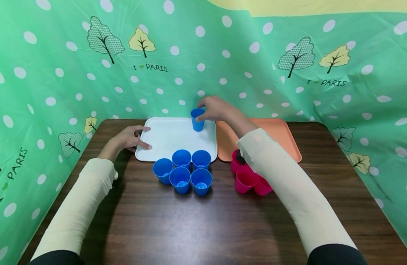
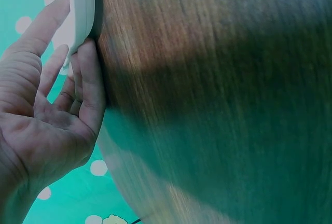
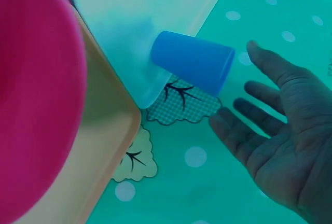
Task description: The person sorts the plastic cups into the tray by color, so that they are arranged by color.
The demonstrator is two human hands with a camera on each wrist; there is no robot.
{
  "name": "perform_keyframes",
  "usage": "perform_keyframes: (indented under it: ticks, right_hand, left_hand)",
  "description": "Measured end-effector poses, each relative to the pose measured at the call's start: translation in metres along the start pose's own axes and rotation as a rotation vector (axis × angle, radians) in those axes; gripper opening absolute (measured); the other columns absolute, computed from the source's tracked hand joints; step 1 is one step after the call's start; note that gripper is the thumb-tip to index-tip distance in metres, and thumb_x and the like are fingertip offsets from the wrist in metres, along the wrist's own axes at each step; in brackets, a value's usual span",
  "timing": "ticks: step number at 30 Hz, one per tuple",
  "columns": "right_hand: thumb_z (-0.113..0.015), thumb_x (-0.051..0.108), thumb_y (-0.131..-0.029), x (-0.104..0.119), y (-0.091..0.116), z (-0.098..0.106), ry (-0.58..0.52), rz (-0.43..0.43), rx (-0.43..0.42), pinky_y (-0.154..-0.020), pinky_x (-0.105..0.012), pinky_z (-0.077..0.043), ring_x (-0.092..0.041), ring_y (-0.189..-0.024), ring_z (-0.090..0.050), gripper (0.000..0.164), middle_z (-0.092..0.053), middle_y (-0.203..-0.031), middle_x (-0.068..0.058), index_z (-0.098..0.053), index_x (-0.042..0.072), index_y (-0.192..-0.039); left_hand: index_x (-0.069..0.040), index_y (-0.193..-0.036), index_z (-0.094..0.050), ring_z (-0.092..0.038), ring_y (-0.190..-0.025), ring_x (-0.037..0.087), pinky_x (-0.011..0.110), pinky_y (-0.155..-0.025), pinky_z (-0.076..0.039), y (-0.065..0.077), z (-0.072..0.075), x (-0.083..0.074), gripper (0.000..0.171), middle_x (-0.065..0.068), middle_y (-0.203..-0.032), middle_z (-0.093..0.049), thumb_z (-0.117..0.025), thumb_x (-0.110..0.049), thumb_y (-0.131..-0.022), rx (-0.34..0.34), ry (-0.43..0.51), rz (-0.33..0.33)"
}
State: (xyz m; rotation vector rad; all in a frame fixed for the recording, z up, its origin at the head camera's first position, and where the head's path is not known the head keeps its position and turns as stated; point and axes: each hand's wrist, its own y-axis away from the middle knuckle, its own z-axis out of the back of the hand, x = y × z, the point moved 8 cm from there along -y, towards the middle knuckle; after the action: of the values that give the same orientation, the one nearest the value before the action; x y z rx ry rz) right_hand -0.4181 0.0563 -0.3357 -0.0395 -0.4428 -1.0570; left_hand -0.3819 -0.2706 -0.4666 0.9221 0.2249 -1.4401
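On the white tray (image 1: 170, 138), near its far right corner, a blue cup (image 1: 197, 124) stands upright. My right hand (image 1: 214, 107) is at this cup's rim; in the right wrist view its fingers (image 3: 270, 123) are spread and apart from the cup (image 3: 192, 60). At the tray's left edge, my left hand (image 1: 128, 138) grips the rim, thumb and a finger over the top and other fingers (image 2: 89, 86) curled against the side and underside. Several blue cups (image 1: 181, 179) stand grouped just in front of the tray.
An orange tray (image 1: 276, 134) lies to the right of the white one, partly behind my right forearm. Pink cups (image 1: 245, 181) cluster in front of it, some hidden by the sleeve. A green patterned cloth (image 1: 203, 48) hangs behind the brown wooden table (image 1: 177, 228).
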Motion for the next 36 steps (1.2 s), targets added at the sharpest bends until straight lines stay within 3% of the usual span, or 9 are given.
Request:
perform_keyframes:
  ticks: [6,18,28,33,36]
  right_hand:
    - [-0.081,0.036,-0.106,0.009,0.01,0.004,0.025,0.055,-0.017,-0.122,-0.051,-0.053,-0.034,-0.151,-0.056,0.064,-0.062,-0.165,-0.018,-0.063,0.002,-0.158]
    - [-0.082,0.039,-0.104,0.027,0.034,0.001,0.077,0.143,0.0,-0.129,-0.056,-0.049,-0.039,-0.159,-0.052,0.064,-0.063,-0.163,-0.019,-0.067,0.003,-0.154]
    - [-0.085,0.037,-0.102,0.035,0.058,-0.003,0.022,0.213,0.022,-0.11,-0.053,-0.062,-0.039,-0.138,-0.068,0.061,-0.07,-0.151,-0.021,-0.07,0.003,-0.15]
    - [-0.086,0.036,-0.1,0.035,0.068,-0.006,0.033,0.211,0.027,-0.098,-0.048,-0.067,-0.036,-0.136,-0.071,0.058,-0.072,-0.148,-0.018,-0.073,0.008,-0.149]
    - [-0.087,0.036,-0.1,0.036,0.073,-0.008,0.047,0.219,0.037,-0.098,-0.048,-0.067,-0.035,-0.136,-0.071,0.056,-0.073,-0.148,-0.015,-0.074,0.01,-0.148]
  left_hand:
    - [-0.017,-0.175,-0.043,-0.056,-0.099,0.028,0.04,-0.085,-0.07,0.001,0.002,-0.001,0.102,0.016,-0.117,-0.046,-0.099,-0.027,-0.09,-0.004,-0.008,0.003]
    - [-0.017,-0.175,-0.043,-0.056,-0.101,0.029,0.041,-0.085,-0.07,0.002,0.003,0.0,0.101,0.016,-0.118,-0.045,-0.098,-0.028,-0.091,-0.006,-0.01,0.002]
    - [-0.017,-0.175,-0.042,-0.057,-0.101,0.029,0.042,-0.086,-0.071,0.002,0.001,0.0,0.101,0.017,-0.119,-0.045,-0.098,-0.028,-0.091,-0.001,-0.008,0.002]
    - [-0.016,-0.175,-0.043,-0.058,-0.1,0.029,0.044,-0.088,-0.071,0.002,0.0,-0.001,0.102,0.016,-0.12,-0.045,-0.099,-0.027,-0.091,0.002,0.001,0.003]
    - [-0.016,-0.175,-0.042,-0.058,-0.1,0.029,0.045,-0.088,-0.071,0.002,0.0,-0.001,0.102,0.016,-0.119,-0.045,-0.099,-0.027,-0.091,0.004,0.0,0.003]
